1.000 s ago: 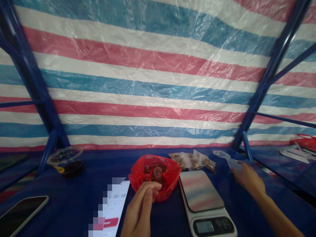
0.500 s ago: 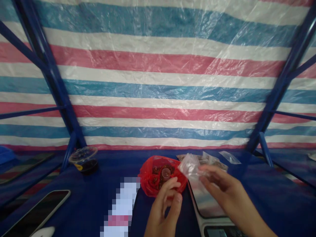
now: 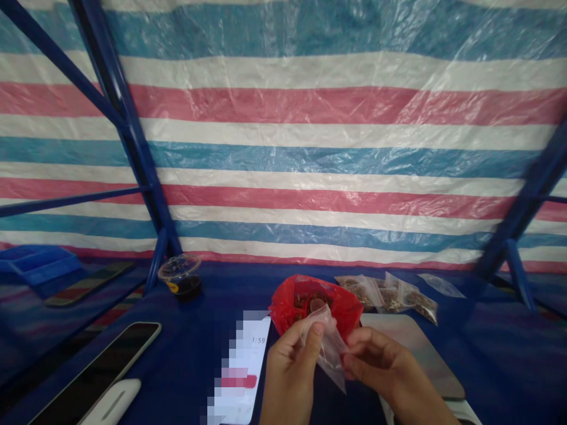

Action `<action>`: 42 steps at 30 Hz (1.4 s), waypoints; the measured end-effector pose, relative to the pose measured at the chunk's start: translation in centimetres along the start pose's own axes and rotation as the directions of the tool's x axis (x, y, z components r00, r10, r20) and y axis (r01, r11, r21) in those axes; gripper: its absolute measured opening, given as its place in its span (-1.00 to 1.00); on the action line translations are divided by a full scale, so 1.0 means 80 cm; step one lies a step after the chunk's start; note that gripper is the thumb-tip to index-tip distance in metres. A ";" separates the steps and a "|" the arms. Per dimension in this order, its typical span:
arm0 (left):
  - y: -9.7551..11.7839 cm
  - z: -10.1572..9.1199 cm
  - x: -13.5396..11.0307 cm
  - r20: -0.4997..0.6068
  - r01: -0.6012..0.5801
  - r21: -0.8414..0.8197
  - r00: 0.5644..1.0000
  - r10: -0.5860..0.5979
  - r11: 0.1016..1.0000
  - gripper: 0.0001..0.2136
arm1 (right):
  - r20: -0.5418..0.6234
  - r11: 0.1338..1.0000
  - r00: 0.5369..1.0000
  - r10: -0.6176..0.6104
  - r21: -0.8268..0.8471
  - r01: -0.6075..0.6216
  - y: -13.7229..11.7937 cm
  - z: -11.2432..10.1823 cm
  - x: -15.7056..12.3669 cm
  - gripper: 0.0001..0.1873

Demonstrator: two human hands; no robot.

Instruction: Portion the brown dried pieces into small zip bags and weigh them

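Both hands meet low in the middle on a small clear plastic bag (image 3: 325,348). My left hand (image 3: 290,369) pinches its upper left edge between thumb and fingers. My right hand (image 3: 385,375) grips its right side with curled fingers. Just behind the hands lies an open red plastic bag (image 3: 343,310) with brown bits and a small cup (image 3: 316,304) inside. A flat kitchen scale (image 3: 425,354) sits under and right of my right hand.
Filled clear bags (image 3: 390,293) and an empty one (image 3: 440,285) lie behind the scale. A phone with a timer (image 3: 248,366) lies left of my hands, another dark phone (image 3: 95,375) further left. A lidded cup (image 3: 181,275) stands by a blue frame post (image 3: 133,141). A blue tray (image 3: 38,264) is far left.
The view swung left. My right hand fetched a clear bag from the right and brought it in front of the red bag. My left hand left the red bag and took the clear bag's edge.
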State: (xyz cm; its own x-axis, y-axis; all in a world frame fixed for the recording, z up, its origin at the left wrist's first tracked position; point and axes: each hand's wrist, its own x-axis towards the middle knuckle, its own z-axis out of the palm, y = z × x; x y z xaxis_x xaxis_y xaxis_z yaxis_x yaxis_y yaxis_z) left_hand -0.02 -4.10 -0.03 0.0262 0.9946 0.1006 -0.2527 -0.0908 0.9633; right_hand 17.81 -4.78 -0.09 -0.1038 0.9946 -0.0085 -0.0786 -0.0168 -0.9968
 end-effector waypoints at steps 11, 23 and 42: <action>0.001 -0.001 -0.008 0.116 -0.039 0.295 0.993 0.005 0.955 -0.76 | -0.062 0.728 0.869 -0.492 -0.576 0.371 -0.023 -0.012 -0.004 -0.76; -0.015 -0.005 -0.015 0.022 0.093 0.437 0.993 -0.114 0.894 -0.64 | 0.297 0.230 0.935 -0.196 -0.913 0.338 -0.035 0.026 0.117 -0.76; 0.003 -0.013 0.004 -0.111 0.088 0.111 0.991 -0.075 0.990 -0.43 | 0.479 0.062 0.863 -0.162 -0.868 0.493 -0.088 -0.023 0.078 -0.60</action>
State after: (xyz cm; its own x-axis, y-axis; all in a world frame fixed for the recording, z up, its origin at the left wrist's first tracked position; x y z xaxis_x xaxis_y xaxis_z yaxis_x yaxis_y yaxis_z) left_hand -1.12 -3.77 -0.03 -0.0623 0.9981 -0.0005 -0.1401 -0.0082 0.9901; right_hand 19.52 1.72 6.73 -0.5519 0.8114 0.1926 0.8041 0.5790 -0.1350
